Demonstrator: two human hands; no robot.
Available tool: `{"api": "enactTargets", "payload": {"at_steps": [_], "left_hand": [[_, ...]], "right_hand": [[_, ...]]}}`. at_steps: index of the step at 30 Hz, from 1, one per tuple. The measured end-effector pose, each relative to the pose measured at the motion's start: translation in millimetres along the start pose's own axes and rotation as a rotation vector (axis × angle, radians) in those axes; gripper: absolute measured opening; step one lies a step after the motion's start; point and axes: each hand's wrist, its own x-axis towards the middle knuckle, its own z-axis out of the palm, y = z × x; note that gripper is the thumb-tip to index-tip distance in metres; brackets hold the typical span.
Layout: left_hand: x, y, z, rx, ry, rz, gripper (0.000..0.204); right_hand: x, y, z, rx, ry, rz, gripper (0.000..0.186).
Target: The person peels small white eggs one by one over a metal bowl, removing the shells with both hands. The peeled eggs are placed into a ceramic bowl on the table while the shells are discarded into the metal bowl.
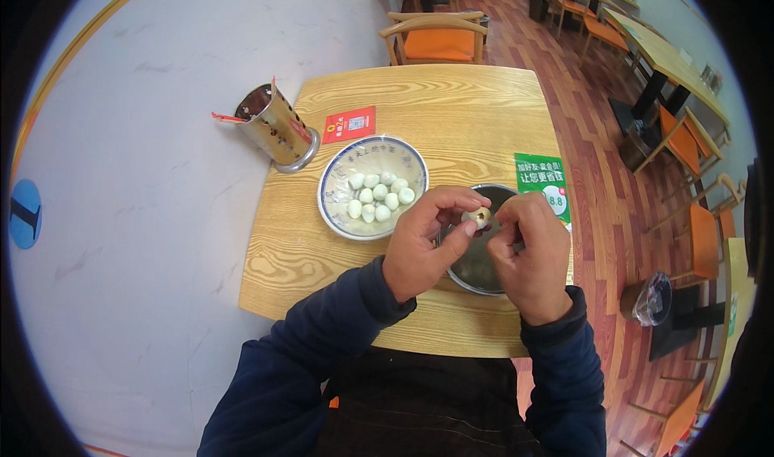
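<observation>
My left hand [423, 243] pinches a small quail egg [481, 217] between thumb and fingers. The egg's speckled shell has a dark broken spot facing up. Close beside it, my right hand [534, 251] has its fingers curled and thumb pressed in; whatever is between them is hidden. Both hands are above a round metal bowl [482, 292], partly covered by them, with a dark inside whose contents I cannot make out. Left of the hands, a white bowl [332, 221] with a blue rim and clear plastic lining holds several pale peeled eggs [382, 194].
On the wooden table [435, 102], a perforated metal utensil holder [278, 130] leans at the far left by the wall. A red card [350, 124] and a green card [542, 184] lie flat. An orange-seated chair [439, 44] stands beyond; a bin [645, 300] is at right.
</observation>
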Motion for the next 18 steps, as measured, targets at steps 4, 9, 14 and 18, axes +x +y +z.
{"api": "enactTargets", "payload": {"at_steps": [4,9,14,18], "left_hand": [[0.1,-0.4,-0.9,-0.103,0.019,-0.044,0.029],[2.1,0.3,-4.6,0.007,0.022,0.001,0.030],[1.4,1.7,-6.0,0.028,0.001,0.007,0.034],[1.0,0.7,-6.4,0.019,-0.012,-0.014,0.036]], "right_hand": [[3.4,-0.3,-0.6,-0.001,0.004,-0.025,0.025],[4.1,-2.9,-4.9,0.025,0.008,-0.018,0.023],[2.6,-1.2,-4.9,0.067,-0.046,0.006,0.021],[0.9,1.9,-4.8,0.059,-0.072,0.033,0.022]]}}
